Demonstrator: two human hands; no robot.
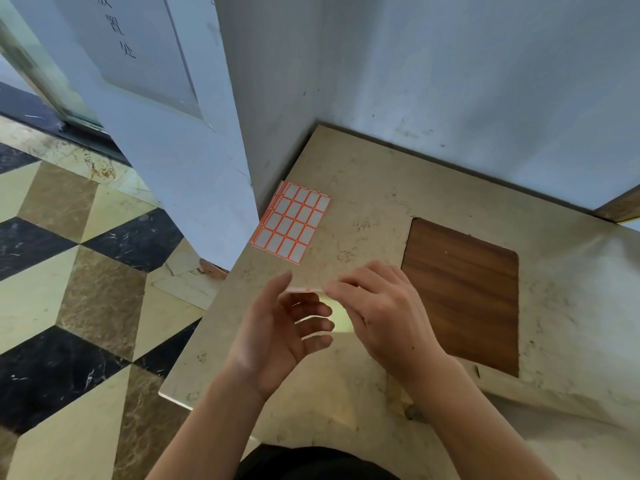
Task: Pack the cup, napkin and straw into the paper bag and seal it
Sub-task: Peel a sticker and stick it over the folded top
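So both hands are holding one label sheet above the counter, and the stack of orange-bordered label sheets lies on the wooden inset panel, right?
Not quite. The head view shows the stack of label sheets lying on the marble counter by the wall corner, left of the wooden inset panel. The left hand and right hand do hold one label sheet.

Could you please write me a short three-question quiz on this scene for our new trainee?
1. True or false: the stack of label sheets lies on the wooden panel.
2. Which hand pinches the end of the held sheet: a) left, b) right?
3. Fill in: the left hand holds the sheet from ____.

Key
1. False; it lies on the marble counter, near the wall corner.
2. b.
3. Underneath, fingers curled below it, thumb at its far edge.
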